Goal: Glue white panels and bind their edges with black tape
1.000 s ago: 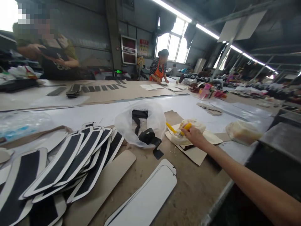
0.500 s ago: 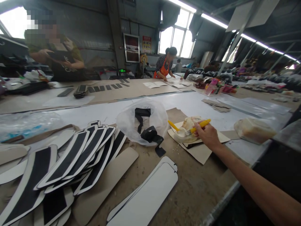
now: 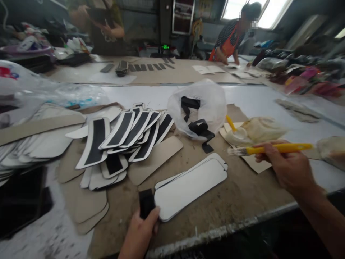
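Now right hand [image 3: 289, 169] w/ 1 yellow brush [image 3: 272, 149], left hand [image 3: 140, 235] 1 black strip [image 3: 146, 203].

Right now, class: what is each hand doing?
Left hand: closed on a black strip.
Right hand: closed on a yellow brush.

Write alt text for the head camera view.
The right hand holds a yellow-handled brush above a worn workbench, while the left hand pinches a small black strip beside a stack of white oblong panels.

Right hand [image 3: 289, 169] grips yellow brush [image 3: 269, 149]; left hand [image 3: 140, 233] pinches black strip [image 3: 146, 202].
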`<state>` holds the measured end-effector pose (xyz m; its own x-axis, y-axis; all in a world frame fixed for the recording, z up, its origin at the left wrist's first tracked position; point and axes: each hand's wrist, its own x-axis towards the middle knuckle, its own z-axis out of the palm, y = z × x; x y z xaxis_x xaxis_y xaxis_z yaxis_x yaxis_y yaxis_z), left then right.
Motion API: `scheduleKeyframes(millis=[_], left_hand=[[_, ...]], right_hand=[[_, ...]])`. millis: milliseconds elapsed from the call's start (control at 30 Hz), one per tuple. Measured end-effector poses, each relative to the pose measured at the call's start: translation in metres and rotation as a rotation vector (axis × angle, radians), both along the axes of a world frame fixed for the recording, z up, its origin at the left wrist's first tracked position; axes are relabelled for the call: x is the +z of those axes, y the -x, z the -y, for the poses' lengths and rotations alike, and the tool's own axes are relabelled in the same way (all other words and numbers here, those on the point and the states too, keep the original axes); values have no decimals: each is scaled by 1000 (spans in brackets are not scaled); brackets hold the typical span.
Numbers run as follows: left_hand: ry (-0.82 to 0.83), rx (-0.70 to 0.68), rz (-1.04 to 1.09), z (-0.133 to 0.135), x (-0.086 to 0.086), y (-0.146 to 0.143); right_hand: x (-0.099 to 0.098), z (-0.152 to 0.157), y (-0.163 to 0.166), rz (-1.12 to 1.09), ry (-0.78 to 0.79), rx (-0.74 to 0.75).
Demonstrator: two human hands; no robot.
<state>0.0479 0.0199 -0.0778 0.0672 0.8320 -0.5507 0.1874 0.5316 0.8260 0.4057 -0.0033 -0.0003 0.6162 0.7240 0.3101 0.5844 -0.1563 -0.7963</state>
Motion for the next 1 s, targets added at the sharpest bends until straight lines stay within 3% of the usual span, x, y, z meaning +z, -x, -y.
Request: scheduleKeyframes(millis=[67, 133, 233, 333, 467, 667, 1000], left_hand=[[17, -30, 55, 1, 2, 1], [36, -68, 99, 1, 3, 2], [51, -98, 142, 0, 2, 6], [60, -115, 164, 0, 0, 9], [56, -110, 200, 0, -2, 10], [18, -121, 161, 2, -2, 9], [-10, -27, 11, 7, -13, 4]], right_hand=[[-8, 8, 45, -353, -59, 150], [-17, 14, 90, -543, -36, 298], [-30, 15, 141, -652, 0, 440], [-41, 12, 164, -702, 26, 496], [-46, 9, 171, -625, 66, 515], [-40, 9, 164, -361, 68, 452], [-40, 16, 102, -64, 53, 279]])
